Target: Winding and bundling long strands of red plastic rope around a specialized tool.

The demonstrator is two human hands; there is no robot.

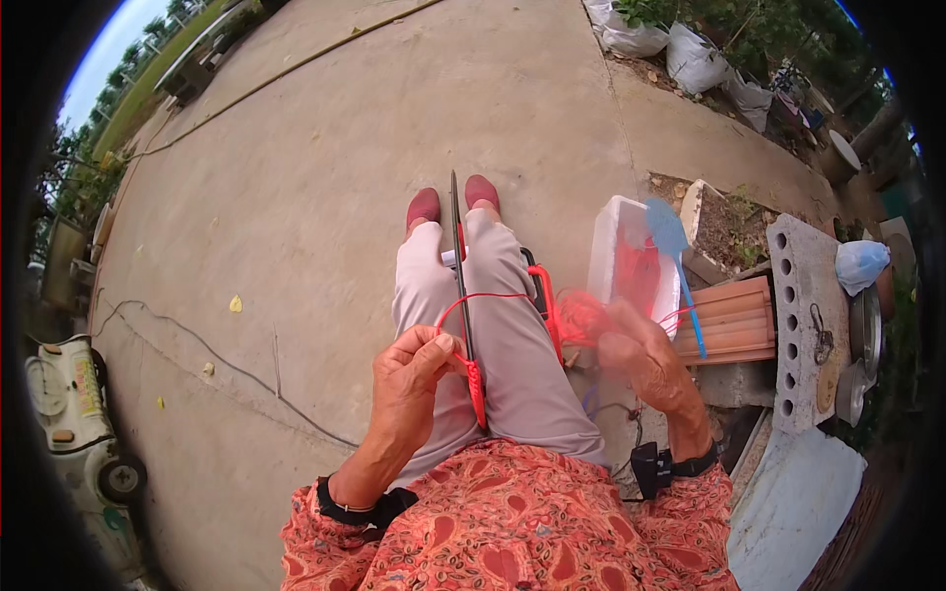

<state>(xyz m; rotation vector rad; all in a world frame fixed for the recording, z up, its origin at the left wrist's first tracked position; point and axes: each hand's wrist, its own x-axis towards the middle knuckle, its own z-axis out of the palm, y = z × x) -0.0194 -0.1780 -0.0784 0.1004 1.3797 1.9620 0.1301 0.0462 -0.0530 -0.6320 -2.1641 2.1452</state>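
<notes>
A long, thin dark rod [456, 227] lies lengthwise between my legs, pointing away from me. Red cord [477, 394] is wound in knots or loops around its near end. My left hand [419, 364] pinches the cord there, thumb against fingers, just left of the rod. A loose strand [493, 295] arcs from that hand over the rod to the right. My right hand [645, 355], smeared by motion, is over by my right knee with a blurred bundle of red cord [581, 317] at its fingers. Below the strand shows a red and black frame-like object [548, 300], partly hidden.
To the right stands a white foam box [603, 246] with red cord or netting inside. A blue fly swatter [680, 266] leans across its edge. Beyond are orange tiles [729, 320] and a hollow concrete block [803, 335]. A dark cable [227, 364] crosses the concrete at left, near a toy-like vehicle [79, 404].
</notes>
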